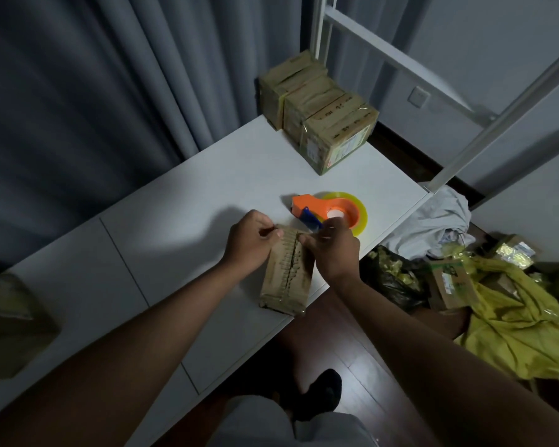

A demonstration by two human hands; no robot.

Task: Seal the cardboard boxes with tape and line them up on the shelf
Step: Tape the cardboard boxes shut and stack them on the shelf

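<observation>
while three sealed boxes (317, 111) already sit in a row at the far end of the white shelf (181, 201), touching each other, a fourth box (286, 275) lies near the front edge w/ both hands on its far end. left hand (250, 241) has fingers curled, pinching the top edge; right hand (331, 248) pinches the other side, prob. pressing tape over the seam, though tape itself is too faint to confirm. orange tape dispenser (326, 211) rests just behind the hands, not held. so roughly: 3 lined up, 1 mid-seal, not yet placed in the row. more cardboard (449, 282) lies in the floor pile to the right, whether it needs sealing i can't tell.
</observation>
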